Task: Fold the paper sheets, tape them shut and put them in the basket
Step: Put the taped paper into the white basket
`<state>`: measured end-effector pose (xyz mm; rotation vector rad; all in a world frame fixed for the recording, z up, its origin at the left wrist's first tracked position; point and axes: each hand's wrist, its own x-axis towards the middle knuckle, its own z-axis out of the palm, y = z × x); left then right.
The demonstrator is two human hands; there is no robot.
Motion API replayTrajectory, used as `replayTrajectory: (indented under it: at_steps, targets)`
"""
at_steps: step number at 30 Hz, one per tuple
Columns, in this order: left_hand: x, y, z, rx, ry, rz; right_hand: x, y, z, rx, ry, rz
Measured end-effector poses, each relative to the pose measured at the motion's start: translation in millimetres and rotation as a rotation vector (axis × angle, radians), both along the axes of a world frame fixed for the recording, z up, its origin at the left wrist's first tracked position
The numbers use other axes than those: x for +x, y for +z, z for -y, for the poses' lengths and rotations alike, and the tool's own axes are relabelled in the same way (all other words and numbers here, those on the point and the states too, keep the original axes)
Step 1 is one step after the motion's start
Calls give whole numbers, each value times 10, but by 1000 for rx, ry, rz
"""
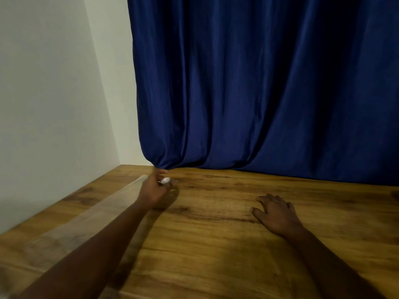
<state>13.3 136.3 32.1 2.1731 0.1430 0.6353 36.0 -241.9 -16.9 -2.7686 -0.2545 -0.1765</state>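
left hand (154, 188) at the far bench (216, 244) edge, grip clenched on a small whitish thing (165, 180), perhaps tape; right hand (275, 214) released, flat. no paper or basket visible. best to draw it back slowly.

Ahead of you a dark blue curtain (259, 83) hangs in deep vertical folds and fills most of the view. Its lower hem meets the far edge of the bench (216, 244), and at its left corner the cloth bunches into a rounded fold that touches the wood. The bench is brown, with a wood grain and darker streaks running across it; it spreads from the curtain toward you and takes up the whole lower part of the view. To your left a plain pale wall (54, 93) meets the bench's left edge. A narrower strip of the same wall shows just beside the curtain's left edge.
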Motion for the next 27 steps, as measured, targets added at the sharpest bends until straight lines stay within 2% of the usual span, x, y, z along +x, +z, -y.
replayTrajectory:
  at_steps: [3, 8, 11, 20, 23, 27]
  targets:
    - [-77, -15, -358, 94, 81, -21, 10, -4, 0, -5, 1, 5]
    - [-195, -164, -699, 130, 149, -66, 15, -11, -3, -17, -4, 12]
    - [-231, -202, -739, 160, 162, -77, 3, 1, -10, -38, -7, 28]
    - [17, -28, -682, 471, 176, -154, -5, 25, -17, -30, -10, 24]
    - [100, -41, -630, 464, 133, -100, -4, 29, -11, -25, -10, 27]
    - [131, -151, -575, 435, 123, -127, 3, 24, -11, -25, -15, 22]
